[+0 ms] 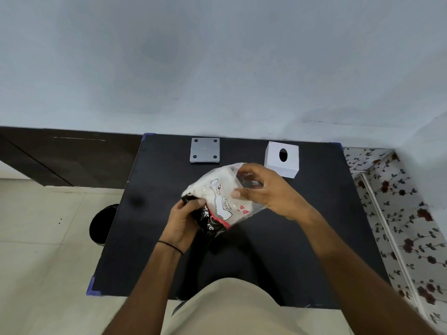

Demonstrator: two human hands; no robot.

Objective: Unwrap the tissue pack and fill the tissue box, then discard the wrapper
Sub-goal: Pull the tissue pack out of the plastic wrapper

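Both hands hold a tissue pack point(217, 199) above the middle of the black table point(302, 238). Its wrapper is clear plastic with black, red and white print, and white tissues show inside. My left hand point(183, 221) grips the pack's lower black end. My right hand point(263, 187) pinches the clear upper end of the wrapper between thumb and fingers. A white tissue box point(281, 158) with a dark oval slot on top stands at the back right of the table, just beyond my right hand.
A grey square plate point(205, 150) with four dark dots lies at the back of the table. A black bin point(102, 223) stands on the floor left of the table. A floral-patterned surface point(396, 213) runs along the right.
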